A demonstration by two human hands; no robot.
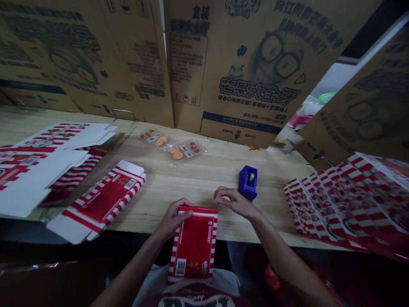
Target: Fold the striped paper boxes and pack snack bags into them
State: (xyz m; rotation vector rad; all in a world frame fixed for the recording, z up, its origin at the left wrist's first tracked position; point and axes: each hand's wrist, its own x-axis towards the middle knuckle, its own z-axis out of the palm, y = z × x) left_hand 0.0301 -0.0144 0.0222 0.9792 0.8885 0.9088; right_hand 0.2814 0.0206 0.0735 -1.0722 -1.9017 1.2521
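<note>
Striped red box (194, 238) has its far-left corner in the left hand (174, 216).

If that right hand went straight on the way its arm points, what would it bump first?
Probably the clear bag of little orange pieces on the table, the one on the right. The right hand's height is unclear, so it might pass over.

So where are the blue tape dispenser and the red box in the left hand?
Blue tape dispenser (247, 186): head view, middle of its body.
Red box (193, 243): head view, its printed red face.
</note>
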